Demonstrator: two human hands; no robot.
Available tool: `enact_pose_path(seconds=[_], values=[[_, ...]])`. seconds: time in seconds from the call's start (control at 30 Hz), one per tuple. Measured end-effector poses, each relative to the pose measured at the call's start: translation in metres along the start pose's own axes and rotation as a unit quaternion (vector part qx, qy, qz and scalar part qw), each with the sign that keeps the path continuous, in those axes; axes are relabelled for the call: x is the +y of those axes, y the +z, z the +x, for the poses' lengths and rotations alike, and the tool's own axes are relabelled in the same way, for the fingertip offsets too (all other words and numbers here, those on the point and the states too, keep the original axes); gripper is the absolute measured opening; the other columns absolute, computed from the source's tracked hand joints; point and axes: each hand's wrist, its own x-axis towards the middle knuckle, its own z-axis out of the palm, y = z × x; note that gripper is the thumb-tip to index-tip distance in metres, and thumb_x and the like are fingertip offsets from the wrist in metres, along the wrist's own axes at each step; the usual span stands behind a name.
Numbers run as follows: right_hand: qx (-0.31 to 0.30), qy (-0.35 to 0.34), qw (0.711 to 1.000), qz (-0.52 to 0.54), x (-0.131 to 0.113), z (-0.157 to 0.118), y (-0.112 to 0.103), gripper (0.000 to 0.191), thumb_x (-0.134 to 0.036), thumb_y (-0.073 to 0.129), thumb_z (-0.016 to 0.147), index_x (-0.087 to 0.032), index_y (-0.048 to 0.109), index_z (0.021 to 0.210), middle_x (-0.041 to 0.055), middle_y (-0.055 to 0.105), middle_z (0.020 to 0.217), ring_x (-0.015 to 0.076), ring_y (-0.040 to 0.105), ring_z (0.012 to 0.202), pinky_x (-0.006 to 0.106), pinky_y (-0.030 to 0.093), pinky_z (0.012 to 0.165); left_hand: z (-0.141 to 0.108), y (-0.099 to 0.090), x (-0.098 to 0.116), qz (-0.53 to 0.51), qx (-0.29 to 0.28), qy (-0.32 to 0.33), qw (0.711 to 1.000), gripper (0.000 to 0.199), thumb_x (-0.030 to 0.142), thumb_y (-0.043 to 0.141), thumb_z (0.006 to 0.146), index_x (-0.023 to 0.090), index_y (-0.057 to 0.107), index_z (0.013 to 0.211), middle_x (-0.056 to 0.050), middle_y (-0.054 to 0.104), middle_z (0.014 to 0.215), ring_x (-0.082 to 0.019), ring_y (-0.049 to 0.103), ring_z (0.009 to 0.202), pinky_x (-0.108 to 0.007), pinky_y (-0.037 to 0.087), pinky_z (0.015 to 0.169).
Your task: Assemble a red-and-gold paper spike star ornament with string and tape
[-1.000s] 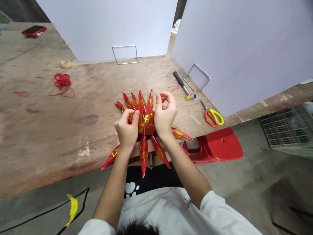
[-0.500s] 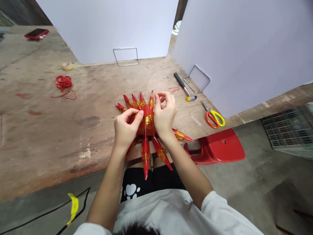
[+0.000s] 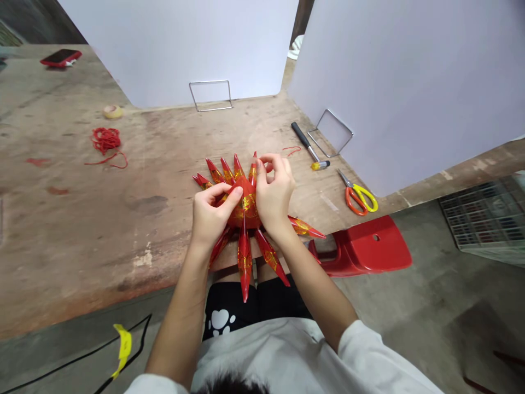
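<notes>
A spiky red-and-gold foil paper ornament [image 3: 246,210] sits between both hands, over the front edge of a worn wooden bench [image 3: 82,230]. The left hand [image 3: 211,216] pinches its red centre between thumb and fingers. The right hand [image 3: 274,191] pinches near the base of an upper spike [image 3: 253,171]. Orange-and-yellow scissors [image 3: 356,198] and a screwdriver [image 3: 309,145] lie to the right, a tangle of red string [image 3: 105,141] to the left.

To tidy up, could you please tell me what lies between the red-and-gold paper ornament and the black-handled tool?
In the head view, a short piece of red string lies on the wooden bench between the paper ornament and the black-handled tool.
</notes>
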Motion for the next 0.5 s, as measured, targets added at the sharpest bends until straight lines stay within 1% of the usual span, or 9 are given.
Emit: enact_pose_path(seconds=[0.13, 0.3, 0.5], values=[[-0.007, 0.009, 1.0, -0.001, -0.0004, 0.0002, 0.0002, 0.009, -0.025, 0.051, 0.092, -0.023, 0.056, 0.085, 0.0013, 0.054, 0.087, 0.0141, 0.056, 0.078, 0.032, 0.047, 0.078, 0.0008, 0.0028, 0.0029, 0.023, 0.025, 0.007, 0.999, 0.018, 0.036, 0.072, 0.072, 0.018, 0.071, 0.077, -0.001, 0.07, 0.076, -0.014, 0.062, 0.069, -0.024, 0.05, 0.066], [-0.004, 0.01, 1.0, 0.0, 0.0005, 0.0, 0.0003, 0.009, -0.025, 0.051, 0.092, -0.022, 0.056, 0.085, 0.0019, 0.054, 0.088, 0.0141, 0.056, 0.078, 0.033, 0.047, 0.078, 0.0009, 0.0053, 0.0049, 0.013, 0.031, 0.0, 0.999, 0.014, 0.032, 0.07, 0.073, 0.018, 0.071, 0.075, 0.0, 0.071, 0.074, -0.013, 0.062, 0.066, -0.023, 0.051, 0.063], [0.007, -0.002, 1.0, -0.017, 0.0002, -0.0004, 0.0, 0.01, -0.026, 0.05, 0.093, -0.023, 0.057, 0.085, 0.0015, 0.054, 0.088, 0.0136, 0.057, 0.076, 0.031, 0.048, 0.075, 0.0006, 0.0091, 0.0065, 0.009, 0.046, -0.02, 0.999, 0.015, 0.031, 0.071, 0.071, 0.017, 0.072, 0.077, -0.001, 0.072, 0.075, -0.013, 0.064, 0.066, -0.022, 0.051, 0.06]])
